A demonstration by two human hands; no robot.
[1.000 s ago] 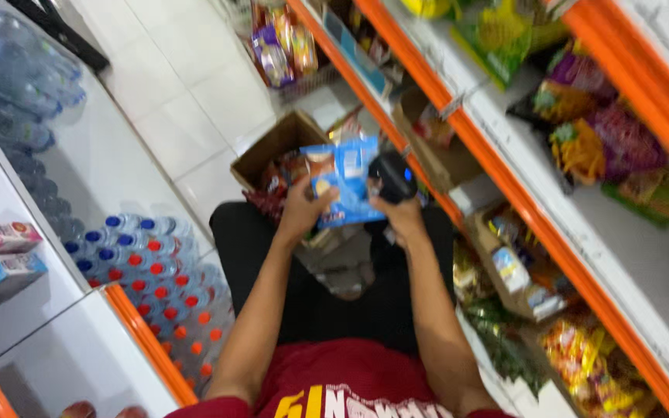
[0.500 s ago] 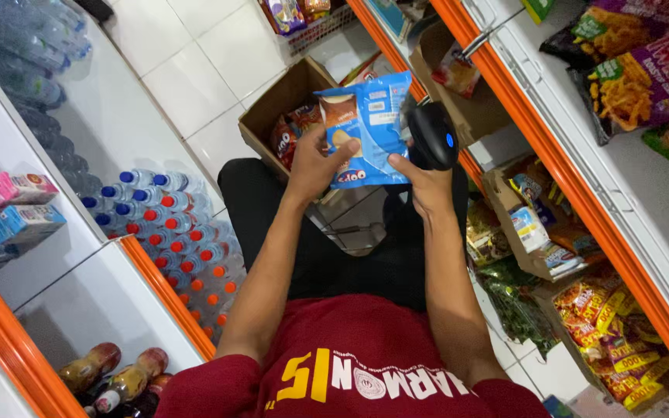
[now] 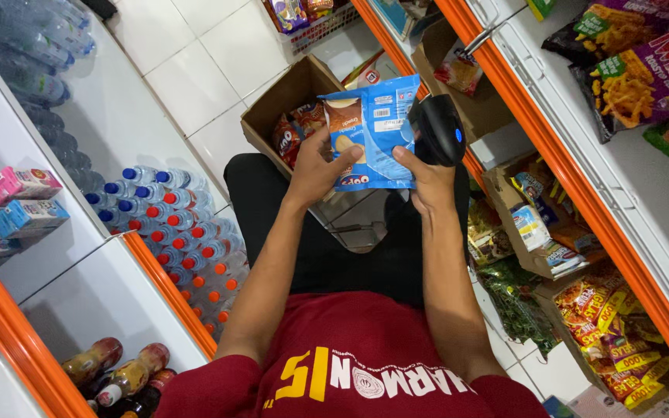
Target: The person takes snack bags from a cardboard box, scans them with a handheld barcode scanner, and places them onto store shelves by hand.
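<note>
- Two hands meet near the centre of the frame: the left hand (image 3: 320, 166) grips a blue snack packet (image 3: 373, 131) by its lower left part, fingers curled round the edge and thumb pressed on the face.
- The right hand (image 3: 426, 176) is closed round the handle of a black barcode scanner (image 3: 438, 130), whose head sits just beside the packet's right edge — its thumb also reaches onto the packet's lower right corner.
- Compared with a second ago, packet and scanner have risen toward the upper centre of the frame and drawn closer together; the packet now faces the camera flatter and fuller, so the scanning looks to be at the point of reading the pack.
- An open cardboard box (image 3: 288, 97) with more snack bags stands on the floor just behind the packet, upper centre.
- Bottled water (image 3: 160, 205) is stacked at left, and orange-edged shelves (image 3: 551, 147) of snacks run down the right.
- Hidden: the scanner's window and trigger finger are turned away, so I cannot tell whether it is being pressed; the box's contents are partly covered by the packet, and the lower shelves are cut off at the frame edge.
</note>
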